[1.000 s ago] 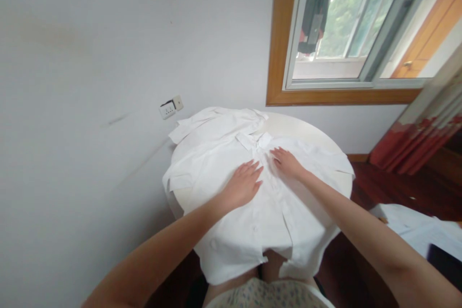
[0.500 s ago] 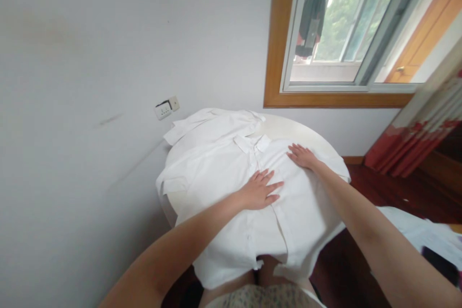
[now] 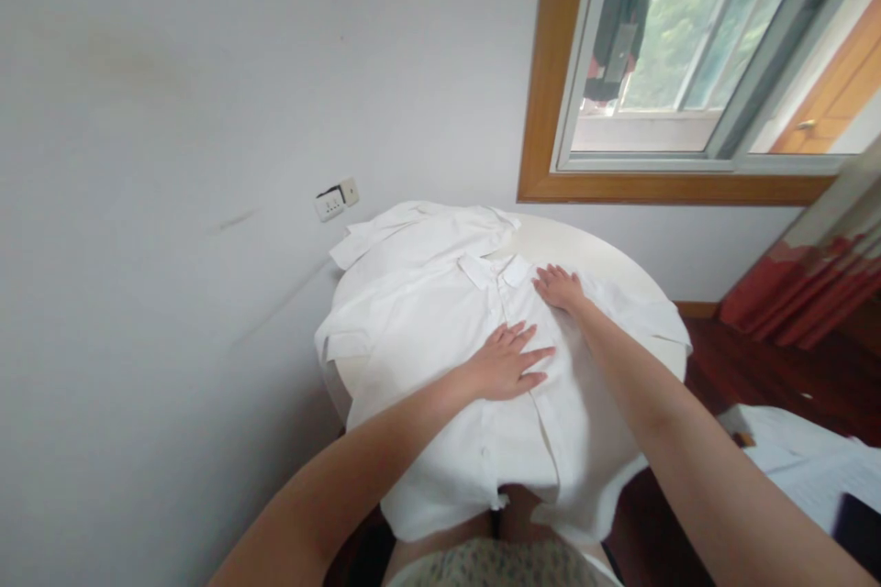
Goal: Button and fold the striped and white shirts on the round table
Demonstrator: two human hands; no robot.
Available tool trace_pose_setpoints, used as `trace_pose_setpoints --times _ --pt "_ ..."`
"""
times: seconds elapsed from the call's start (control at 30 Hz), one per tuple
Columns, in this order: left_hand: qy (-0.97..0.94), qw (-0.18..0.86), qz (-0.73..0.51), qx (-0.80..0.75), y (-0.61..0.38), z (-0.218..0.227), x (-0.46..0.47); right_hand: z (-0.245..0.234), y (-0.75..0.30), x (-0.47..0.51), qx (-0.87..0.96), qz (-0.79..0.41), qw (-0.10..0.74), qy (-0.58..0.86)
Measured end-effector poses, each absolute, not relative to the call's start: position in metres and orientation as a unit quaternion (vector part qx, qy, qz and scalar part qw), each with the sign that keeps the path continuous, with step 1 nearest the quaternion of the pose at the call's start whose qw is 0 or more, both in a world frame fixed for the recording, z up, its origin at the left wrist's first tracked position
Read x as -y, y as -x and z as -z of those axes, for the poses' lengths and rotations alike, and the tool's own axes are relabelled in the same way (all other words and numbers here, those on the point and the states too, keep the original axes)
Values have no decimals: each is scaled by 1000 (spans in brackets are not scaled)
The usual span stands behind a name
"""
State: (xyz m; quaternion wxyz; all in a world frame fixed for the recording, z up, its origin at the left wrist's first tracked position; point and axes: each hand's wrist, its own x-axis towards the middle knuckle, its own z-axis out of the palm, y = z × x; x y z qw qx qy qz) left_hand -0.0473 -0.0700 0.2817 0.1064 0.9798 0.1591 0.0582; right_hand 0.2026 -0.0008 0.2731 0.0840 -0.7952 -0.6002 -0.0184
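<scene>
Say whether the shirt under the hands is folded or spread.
Spread: the shirt lies across the round table, hem hanging over the near edge.

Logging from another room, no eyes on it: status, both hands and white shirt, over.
Left hand spread on white shirt; right hand resting beside its collar. Shirt front-up, hem past table's near edge. More white cloth beyond.

The shirt [image 3: 419, 321] is matt, creased cloth; the window surround [image 3: 674, 188], smooth wood.
</scene>
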Motion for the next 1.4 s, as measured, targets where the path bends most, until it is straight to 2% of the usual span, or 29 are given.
trace_pose_setpoints --times 0.1,0.17,0.3,0.4,0.6,0.8,1.13,1.4 --pt "-977 139 -70 -146 42 -292 54 -290 -194 -1 608 67 134 780" --pt "-965 153 -115 -177 36 -303 31 -300 -180 -6 620 47 188 760" --pt "-878 127 -234 -397 20 -314 -29 -301 -146 -21 619 -44 250 743" --pt "-835 115 -250 -478 12 -304 -61 -289 -131 -30 598 -49 264 755" --pt "-857 61 -259 -441 4 -273 -82 -273 -132 -35 651 -40 274 707" --pt "-869 62 -241 -428 3 -271 -87 -276 -134 -39 640 -38 278 715" --pt "-874 30 -238 -422 -3 -271 -84 -266 -138 -40 596 -56 369 711" --pt "-871 34 -217 -439 -6 -273 -89 -256 -145 -49 538 -181 476 672"
